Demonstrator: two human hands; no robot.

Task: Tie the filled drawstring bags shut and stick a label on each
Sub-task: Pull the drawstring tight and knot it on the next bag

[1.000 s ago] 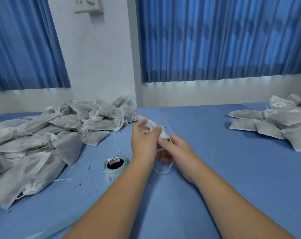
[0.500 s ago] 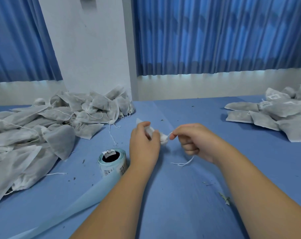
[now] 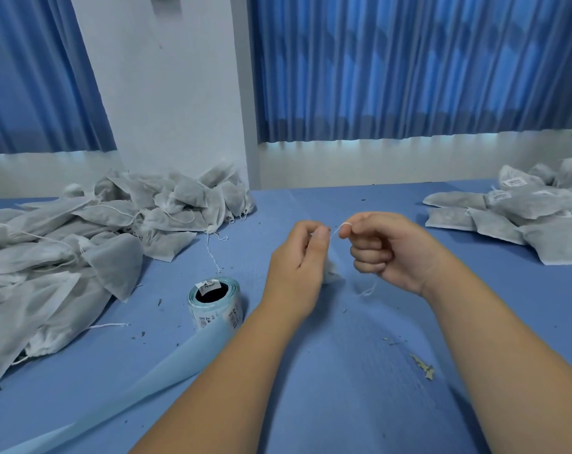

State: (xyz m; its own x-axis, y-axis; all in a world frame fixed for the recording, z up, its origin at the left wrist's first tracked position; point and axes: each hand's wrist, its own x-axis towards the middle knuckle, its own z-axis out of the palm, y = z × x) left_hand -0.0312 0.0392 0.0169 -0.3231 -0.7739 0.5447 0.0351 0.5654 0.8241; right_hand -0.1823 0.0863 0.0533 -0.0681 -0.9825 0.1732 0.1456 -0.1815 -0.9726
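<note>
My left hand (image 3: 299,257) grips a small white drawstring bag (image 3: 331,276) at mid-table; most of the bag is hidden behind the palm. My right hand (image 3: 381,249) pinches the bag's white drawstring (image 3: 336,231) between thumb and forefinger, its other fingers curled. The string runs short and taut between the two hands, and a loose end (image 3: 369,290) hangs below the right hand. A roll of labels (image 3: 214,303) stands left of my left wrist, with its pale blue backing strip (image 3: 140,385) trailing toward the near left.
A large heap of untied grey-white bags (image 3: 81,237) covers the left of the blue table (image 3: 343,404). A pile of labelled bags (image 3: 523,217) lies at the far right. Small dry crumbs (image 3: 423,365) dot the cloth. Blue curtains and a white wall stand behind.
My hands have drawn apart, the right one pulling the drawstring out to the right. The bag has sunk lower into my left hand. The view has tilted down.
</note>
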